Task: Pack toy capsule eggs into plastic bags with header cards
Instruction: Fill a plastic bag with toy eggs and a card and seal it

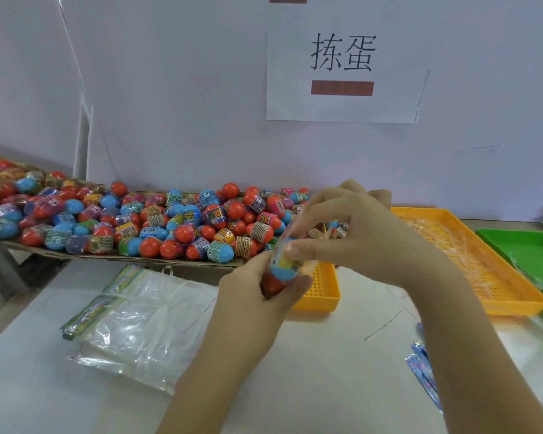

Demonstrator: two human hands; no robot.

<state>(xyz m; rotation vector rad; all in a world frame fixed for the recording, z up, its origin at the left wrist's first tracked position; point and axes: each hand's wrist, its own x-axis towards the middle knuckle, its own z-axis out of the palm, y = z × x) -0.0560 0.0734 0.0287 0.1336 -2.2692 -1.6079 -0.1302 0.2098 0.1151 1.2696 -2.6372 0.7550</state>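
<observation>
My left hand (pixel 257 292) grips a clear bag holding capsule eggs (pixel 282 267): a blue one on top and a red one below. My right hand (pixel 351 227) pinches the top of that bag just above the blue egg. A heap of red, blue and labelled capsule eggs (pixel 145 223) lies on a cardboard sheet along the wall. Empty plastic bags with green header cards (pixel 132 321) lie flat on the white table at the left.
A small yellow perforated tray (pixel 322 292) sits behind my hands. A larger orange tray (pixel 470 261) and a green tray (pixel 527 249) stand at the right. Blue printed packets (pixel 423 371) lie near the right forearm. A paper sign (pixel 342 57) hangs on the wall.
</observation>
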